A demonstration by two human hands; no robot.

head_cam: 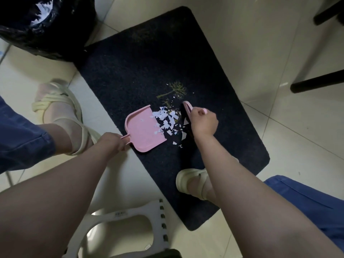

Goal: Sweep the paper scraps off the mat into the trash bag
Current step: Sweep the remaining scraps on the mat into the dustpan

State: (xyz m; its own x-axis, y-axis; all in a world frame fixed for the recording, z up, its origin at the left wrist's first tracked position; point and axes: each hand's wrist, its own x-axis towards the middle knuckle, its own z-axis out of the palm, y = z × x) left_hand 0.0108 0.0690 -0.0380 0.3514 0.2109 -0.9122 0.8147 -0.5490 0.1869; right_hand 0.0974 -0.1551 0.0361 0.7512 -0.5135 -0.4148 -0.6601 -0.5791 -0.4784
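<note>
A dark mat (141, 67) lies on the tiled floor. White paper scraps (168, 121) are heaped at the open lip of a pink dustpan (142, 128), a few on its tray. My left hand (111, 143) grips the dustpan's handle. My right hand (203, 121) grips a small pink brush (188, 107), whose dark bristles sit just right of the scraps. The black trash bag (42, 27) stands open at the top left, off the mat's corner.
My sandalled left foot (61, 116) is on the tiles left of the mat, my right foot (193, 183) on the mat's near part. A white plastic stool (119, 226) sits below. Black chair legs (316, 82) stand at the right.
</note>
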